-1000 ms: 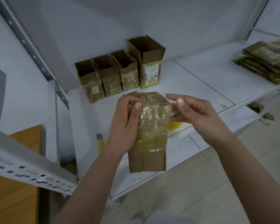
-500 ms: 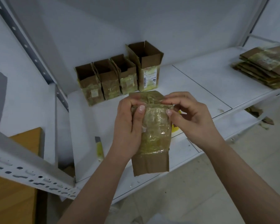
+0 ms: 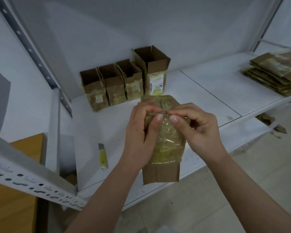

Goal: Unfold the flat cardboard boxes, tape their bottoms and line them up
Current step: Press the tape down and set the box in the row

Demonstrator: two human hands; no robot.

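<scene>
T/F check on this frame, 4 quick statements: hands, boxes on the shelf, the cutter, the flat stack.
1. Both hands grip the box: left hand, right hand. True.
2. Six open boxes stand in the row. False: four.
3. The cutter lies on the shelf, left of the hands. True.
4. The flat stack sits beside the row. False: it is far right, apart.

The right hand [image 3: 198, 130], open and apart from the box [image 3: 163, 145] a second earlier, closed in and gripped its top, thumb pressed down beside the left hand's [image 3: 141, 135] thumb.
</scene>
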